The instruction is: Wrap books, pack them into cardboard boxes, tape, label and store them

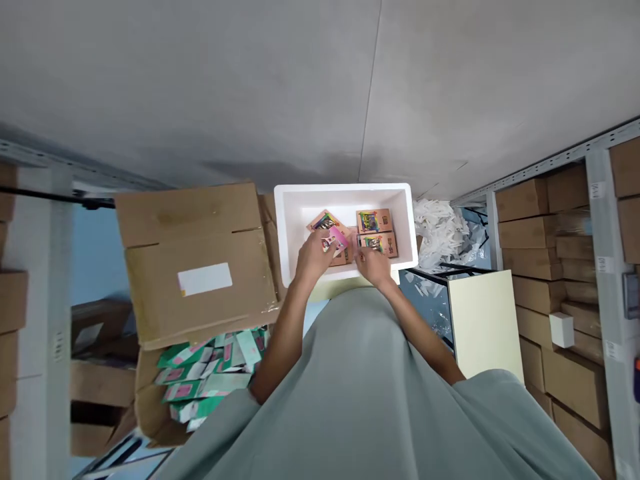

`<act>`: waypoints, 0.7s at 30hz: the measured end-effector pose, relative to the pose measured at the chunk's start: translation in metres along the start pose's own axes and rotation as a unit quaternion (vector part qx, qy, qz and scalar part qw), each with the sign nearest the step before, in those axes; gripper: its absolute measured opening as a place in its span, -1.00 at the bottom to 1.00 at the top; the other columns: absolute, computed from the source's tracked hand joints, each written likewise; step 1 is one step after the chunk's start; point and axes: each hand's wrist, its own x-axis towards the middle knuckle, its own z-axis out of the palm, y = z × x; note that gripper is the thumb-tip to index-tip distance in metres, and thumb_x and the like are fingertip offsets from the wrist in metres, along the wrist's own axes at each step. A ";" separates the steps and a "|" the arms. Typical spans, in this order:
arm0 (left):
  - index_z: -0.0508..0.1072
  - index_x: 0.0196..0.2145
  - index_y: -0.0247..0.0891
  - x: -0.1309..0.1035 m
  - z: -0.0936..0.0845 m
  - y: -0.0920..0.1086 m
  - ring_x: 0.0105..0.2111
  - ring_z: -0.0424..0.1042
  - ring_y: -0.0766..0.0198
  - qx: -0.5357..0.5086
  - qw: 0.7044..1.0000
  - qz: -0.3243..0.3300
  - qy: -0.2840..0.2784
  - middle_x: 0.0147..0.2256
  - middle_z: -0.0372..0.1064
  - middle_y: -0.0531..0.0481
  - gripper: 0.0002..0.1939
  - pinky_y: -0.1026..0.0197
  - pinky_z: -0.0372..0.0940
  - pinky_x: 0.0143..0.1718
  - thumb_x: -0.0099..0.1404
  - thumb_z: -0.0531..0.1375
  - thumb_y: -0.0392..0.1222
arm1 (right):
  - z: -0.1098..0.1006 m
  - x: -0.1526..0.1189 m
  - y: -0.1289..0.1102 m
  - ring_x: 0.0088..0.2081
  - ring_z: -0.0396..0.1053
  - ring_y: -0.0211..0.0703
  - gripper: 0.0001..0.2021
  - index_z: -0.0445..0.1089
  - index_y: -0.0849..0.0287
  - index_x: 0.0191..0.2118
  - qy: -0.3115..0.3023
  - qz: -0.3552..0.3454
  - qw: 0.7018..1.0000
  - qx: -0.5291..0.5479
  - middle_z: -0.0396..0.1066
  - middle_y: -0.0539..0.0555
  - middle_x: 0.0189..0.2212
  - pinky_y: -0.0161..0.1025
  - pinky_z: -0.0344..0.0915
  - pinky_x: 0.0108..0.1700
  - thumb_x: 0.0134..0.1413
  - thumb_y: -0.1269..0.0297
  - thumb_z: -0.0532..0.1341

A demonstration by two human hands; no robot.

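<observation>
My left hand (314, 255) is over the left half of a white foam box (345, 188), its fingers pinched on a small pink printed packet (339, 237). Beneath that hand, several brown packets with colourful printed labels (324, 220) lie at an angle in the box. My right hand (373, 264) reaches over the near wall with its fingers closed together. Whatever those fingers hold, if anything, is too small to make out. Just beyond them, in the right half, brown packets with bright pictures (375, 221) lie in neat stacks.
Left of the foam box, a large open cardboard carton (200, 247) holds many green and white small boxes (210, 380). White scraps in clear plastic (440, 230) fill a spot at right, near a cream panel (485, 323). Shelves of brown cartons (530, 227) flank the right side.
</observation>
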 end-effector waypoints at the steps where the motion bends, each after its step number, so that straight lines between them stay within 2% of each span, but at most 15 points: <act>1: 0.49 0.21 -0.23 0.019 -0.001 -0.004 0.20 0.54 -0.15 0.053 0.998 0.003 -0.030 0.19 0.56 -0.30 -0.58 -0.09 0.41 0.26 0.44 0.23 -0.14 | 0.004 0.002 -0.005 0.08 0.66 0.05 -0.69 0.59 0.05 0.13 0.008 0.025 1.000 -0.013 0.70 0.15 0.07 -0.17 0.47 0.06 0.59 0.15 0.12; 4: 0.31 0.41 -0.36 0.072 0.005 -0.006 0.32 0.41 -0.28 0.190 0.973 -0.022 -0.126 0.31 0.41 -0.48 -0.38 -0.16 0.38 0.29 0.47 0.21 -0.14 | 0.010 0.005 -0.012 0.07 0.65 0.02 -0.67 0.58 0.02 0.15 0.035 0.079 0.996 -0.035 0.69 0.13 0.07 -0.18 0.46 0.07 0.59 0.12 0.10; 7: 0.16 0.52 -0.38 0.111 0.018 -0.005 0.39 0.33 -0.33 0.242 0.948 -0.042 -0.204 0.41 0.26 -0.57 -0.16 -0.18 0.37 0.29 0.41 0.33 -0.11 | 0.013 0.006 -0.015 0.06 0.65 0.03 -0.66 0.58 0.04 0.16 0.058 0.116 0.990 -0.048 0.69 0.15 0.07 -0.18 0.46 0.06 0.56 0.13 0.11; 11: 0.11 0.57 -0.19 0.132 0.032 -0.013 0.54 0.06 -0.41 0.262 0.930 0.003 -0.257 0.55 -0.02 -0.55 0.23 -0.21 0.22 0.41 0.08 0.61 -0.13 | 0.015 0.007 -0.018 0.06 0.65 0.03 -0.65 0.57 0.07 0.18 0.069 0.137 0.987 -0.049 0.68 0.19 0.09 -0.18 0.45 0.05 0.54 0.13 0.12; 13: 0.12 0.56 -0.18 0.132 0.034 -0.020 0.53 0.04 -0.43 0.279 0.921 0.033 -0.270 0.53 -0.01 -0.55 0.30 -0.20 0.17 0.43 0.00 0.65 -0.13 | 0.016 0.006 -0.019 0.06 0.64 0.05 -0.65 0.57 0.07 0.18 0.075 0.144 0.986 -0.048 0.67 0.19 0.10 -0.18 0.45 0.06 0.54 0.11 0.12; 16: 0.20 0.51 -0.27 0.126 0.035 -0.029 0.41 0.25 -0.41 0.296 0.911 0.056 -0.282 0.44 0.12 -0.58 0.20 -0.14 0.29 0.32 0.03 0.64 -0.07 | 0.017 0.005 -0.020 0.04 0.65 0.06 -0.65 0.58 0.08 0.15 0.086 0.151 0.984 -0.046 0.68 0.18 0.06 -0.18 0.45 0.04 0.54 0.09 0.12; 18: 0.30 0.43 -0.32 0.120 0.035 -0.031 0.32 0.34 -0.37 0.303 0.906 0.064 -0.289 0.41 0.17 -0.58 0.02 -0.08 0.37 0.21 0.13 0.59 -0.03 | 0.018 0.005 -0.020 0.03 0.65 0.07 -0.65 0.59 0.08 0.14 0.092 0.152 0.983 -0.044 0.69 0.17 0.04 -0.18 0.45 0.03 0.55 0.08 0.12; 21: 0.43 0.32 -0.35 0.116 0.035 -0.031 0.28 0.36 -0.32 0.314 0.899 0.079 -0.294 0.39 0.20 -0.56 -0.29 -0.06 0.39 0.16 0.32 0.44 -0.02 | 0.019 0.004 -0.020 0.02 0.65 0.07 -0.66 0.59 0.07 0.12 0.095 0.156 0.982 -0.042 0.69 0.15 0.01 -0.18 0.45 0.01 0.55 0.08 0.12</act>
